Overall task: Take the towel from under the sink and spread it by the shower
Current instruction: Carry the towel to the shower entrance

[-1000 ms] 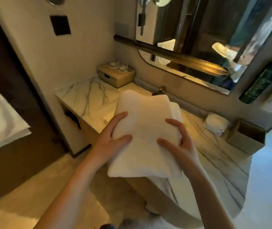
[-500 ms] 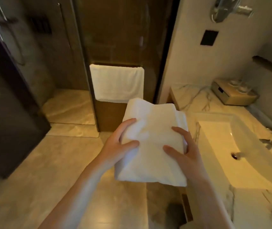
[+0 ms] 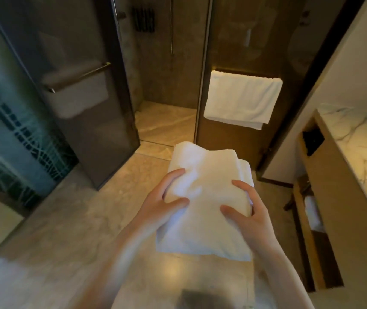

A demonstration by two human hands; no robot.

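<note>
A folded white towel (image 3: 207, 197) is held in mid-air in front of me, over the beige stone floor. My left hand (image 3: 162, 204) grips its left edge, thumb on top. On the right edge sits my right hand (image 3: 245, 217), fingers spread over the top fold. The towel stays folded in several layers. Straight ahead is the shower (image 3: 167, 90), its dark glass door (image 3: 84, 90) swung open to the left, with the shower's floor just beyond the threshold.
Another white towel (image 3: 242, 99) hangs on a rail on the fixed glass panel right of the shower opening. The marble vanity counter (image 3: 361, 143) with open shelves below stands at the right. A patterned glass wall (image 3: 11, 134) runs along the left.
My view has swung left from the vanity and mirror to face the shower. Both hands keep the same hold on the folded towel, which has come closer to the shower opening.
</note>
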